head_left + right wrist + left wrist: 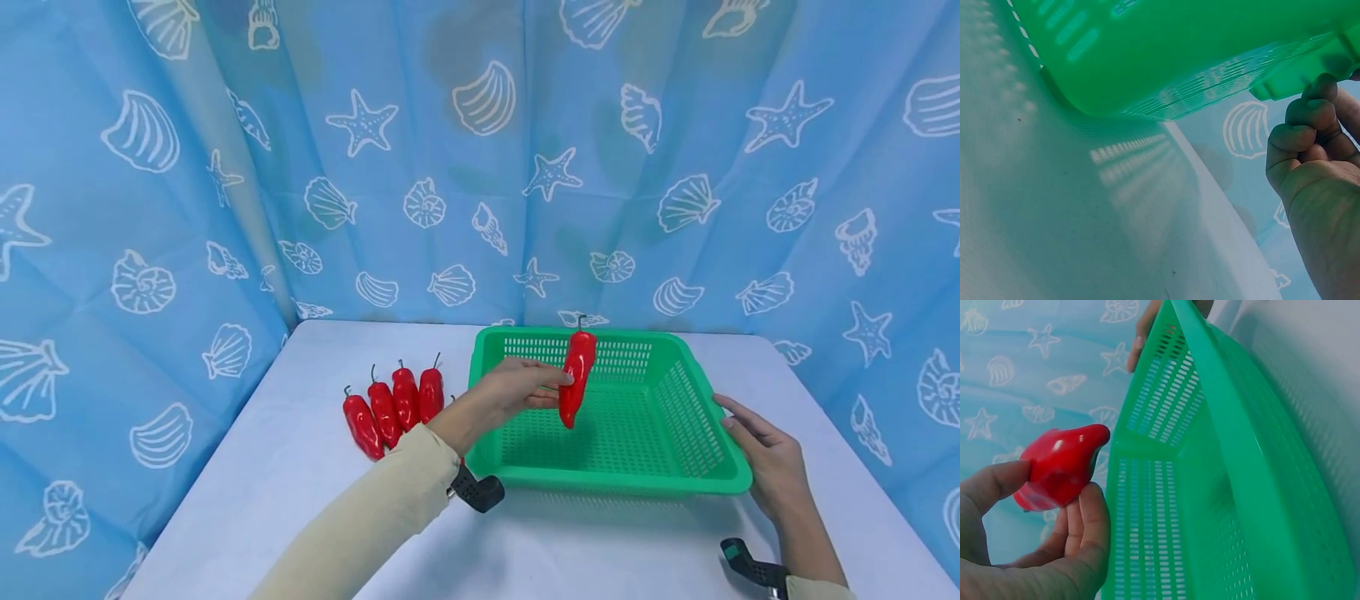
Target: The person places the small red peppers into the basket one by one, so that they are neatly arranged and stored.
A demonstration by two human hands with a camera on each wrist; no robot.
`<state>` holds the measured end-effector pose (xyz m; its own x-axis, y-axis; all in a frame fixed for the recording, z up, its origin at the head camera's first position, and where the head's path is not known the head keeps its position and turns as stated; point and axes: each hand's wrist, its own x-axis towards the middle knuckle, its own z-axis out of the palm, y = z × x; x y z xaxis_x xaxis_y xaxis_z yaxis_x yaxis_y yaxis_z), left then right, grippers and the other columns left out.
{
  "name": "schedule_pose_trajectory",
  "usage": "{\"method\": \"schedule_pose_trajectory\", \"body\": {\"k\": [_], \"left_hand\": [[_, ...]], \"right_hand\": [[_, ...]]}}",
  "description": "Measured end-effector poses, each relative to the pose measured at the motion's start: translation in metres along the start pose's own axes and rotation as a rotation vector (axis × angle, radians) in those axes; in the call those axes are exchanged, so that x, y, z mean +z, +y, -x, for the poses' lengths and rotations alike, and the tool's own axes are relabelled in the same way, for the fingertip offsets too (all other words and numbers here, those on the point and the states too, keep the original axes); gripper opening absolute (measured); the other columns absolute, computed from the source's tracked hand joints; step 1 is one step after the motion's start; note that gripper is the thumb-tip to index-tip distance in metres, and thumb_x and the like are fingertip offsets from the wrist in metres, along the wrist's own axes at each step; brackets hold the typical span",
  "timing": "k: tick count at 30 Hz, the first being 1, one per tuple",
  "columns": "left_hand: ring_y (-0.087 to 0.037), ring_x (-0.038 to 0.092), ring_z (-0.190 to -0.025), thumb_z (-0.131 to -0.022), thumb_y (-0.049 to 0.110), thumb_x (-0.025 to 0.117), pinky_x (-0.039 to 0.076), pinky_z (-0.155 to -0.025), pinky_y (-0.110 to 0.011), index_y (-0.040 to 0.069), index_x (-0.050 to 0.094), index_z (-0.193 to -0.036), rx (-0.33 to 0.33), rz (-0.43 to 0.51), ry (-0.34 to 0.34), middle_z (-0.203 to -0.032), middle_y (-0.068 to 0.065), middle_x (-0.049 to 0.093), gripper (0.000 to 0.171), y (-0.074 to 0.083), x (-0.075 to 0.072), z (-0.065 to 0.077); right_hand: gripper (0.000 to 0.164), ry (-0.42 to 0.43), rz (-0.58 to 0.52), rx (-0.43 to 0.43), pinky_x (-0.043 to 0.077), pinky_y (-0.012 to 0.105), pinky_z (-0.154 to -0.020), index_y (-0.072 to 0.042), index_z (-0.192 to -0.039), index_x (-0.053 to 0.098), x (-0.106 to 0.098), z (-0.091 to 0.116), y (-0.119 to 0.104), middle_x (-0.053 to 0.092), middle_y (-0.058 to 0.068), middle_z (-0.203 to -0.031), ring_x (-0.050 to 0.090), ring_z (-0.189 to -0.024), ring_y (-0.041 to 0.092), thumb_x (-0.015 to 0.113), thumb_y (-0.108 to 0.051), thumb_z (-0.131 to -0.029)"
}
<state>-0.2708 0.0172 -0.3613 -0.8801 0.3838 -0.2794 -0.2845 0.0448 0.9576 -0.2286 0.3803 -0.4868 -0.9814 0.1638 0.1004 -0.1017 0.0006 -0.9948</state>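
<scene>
A glossy red pepper (578,367) with a thin dark stem is pinched between the thumb and fingers of my left hand (517,386). Stem up and slightly tilted, it hangs over the left-middle part of the green plastic basket (615,481). In the left wrist view the pepper's (1060,465) rounded tip points toward the camera's right, beside the basket wall. My right hand (776,462) grips the basket's right rim. The right wrist view shows that hand's (1319,156) fingers curled at the rim, partly hidden by it.
Several more red peppers (363,427) lie in a row on the white table (247,467), left of the basket. My left forearm partly hides them. A blue curtain (420,150) with shell and starfish prints hangs behind. Both wrists wear dark camera mounts (480,492).
</scene>
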Motion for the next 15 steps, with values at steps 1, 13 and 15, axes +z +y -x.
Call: {"method": "schedule_pose_trajectory", "body": {"k": [1,13,15], "left_hand": [[-0.024,0.069,-0.089,-0.088,0.016,0.077,0.059,-0.082,-0.034,0.0,0.063,-0.117,-0.003,-0.001,-0.002,-0.104,-0.011,0.067,0.036,0.0,0.003,-0.001],[-0.023,0.071,-0.081,-0.087,0.013,0.077,0.06,-0.077,-0.034,0.001,0.068,-0.104,-0.039,0.026,0.029,-0.095,-0.012,0.071,0.022,0.001,0.04,-0.02],[-0.023,0.071,-0.079,-0.087,0.012,0.078,0.06,-0.077,-0.035,0.001,0.068,-0.102,-0.042,0.039,0.042,-0.094,-0.013,0.071,0.021,-0.001,0.046,-0.025]], "right_hand": [[0.044,-0.001,-0.004,-0.002,0.058,0.022,-0.068,-0.016,-0.139,0.061,0.0,0.0,0.0,0.067,-0.016,-0.112,0.07,-0.086,0.004,0.067,-0.027,-0.097],[0.045,0.008,-0.011,0.018,0.058,0.024,-0.067,-0.017,-0.139,0.061,0.0,0.001,0.001,0.068,-0.013,-0.107,0.071,-0.085,0.005,0.067,-0.029,-0.097],[0.044,0.006,-0.014,0.01,0.058,0.024,-0.067,-0.017,-0.14,0.061,0.0,0.001,0.001,0.069,-0.012,-0.106,0.071,-0.085,0.005,0.067,-0.029,-0.097]]}}
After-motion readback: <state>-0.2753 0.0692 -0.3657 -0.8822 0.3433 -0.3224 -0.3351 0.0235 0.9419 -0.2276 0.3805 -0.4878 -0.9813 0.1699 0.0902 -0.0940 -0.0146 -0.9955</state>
